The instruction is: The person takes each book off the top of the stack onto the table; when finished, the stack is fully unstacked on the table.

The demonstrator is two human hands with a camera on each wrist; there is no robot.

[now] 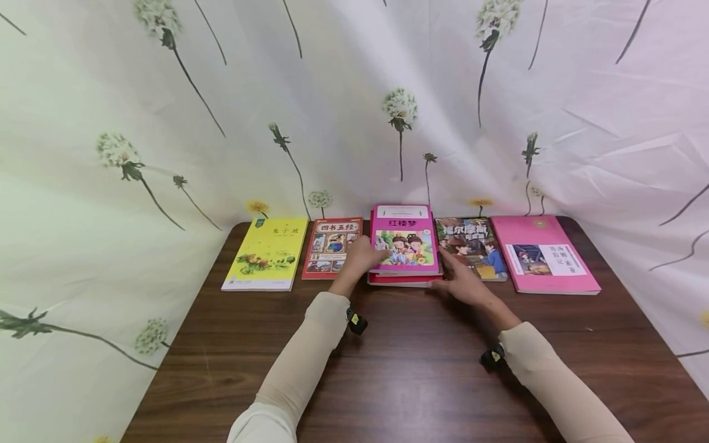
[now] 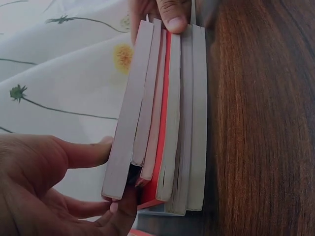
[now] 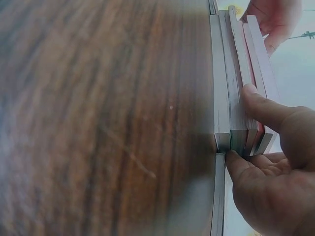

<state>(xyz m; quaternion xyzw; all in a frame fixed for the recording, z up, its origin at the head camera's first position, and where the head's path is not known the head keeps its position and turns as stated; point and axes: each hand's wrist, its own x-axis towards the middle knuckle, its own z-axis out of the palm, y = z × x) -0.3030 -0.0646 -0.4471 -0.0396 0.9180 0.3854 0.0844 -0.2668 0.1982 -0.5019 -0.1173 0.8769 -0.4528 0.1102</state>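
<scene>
A stack of several books (image 2: 173,113) stands in the middle near the table's back edge, topped by a pink storybook (image 1: 394,214) with two cartoon children on its cover. My left hand (image 1: 359,258) is at the stack's left side. In the left wrist view its thumb lies on the top book's cover and its fingers reach under that book's edge, pinching it. My right hand (image 1: 464,284) holds the stack's front right corner. The right wrist view shows its thumb (image 3: 263,109) against the front page edges and the fingers along the right side. Lower books peek out unevenly beneath.
Left of the stack lie a red comic-style book (image 1: 318,246) and a yellow book (image 1: 282,246). On the right are a dark illustrated book (image 1: 468,246) and a larger pink book (image 1: 537,234). A white curtain with dandelion prints (image 1: 343,123) hangs behind the brown wooden table (image 1: 410,369).
</scene>
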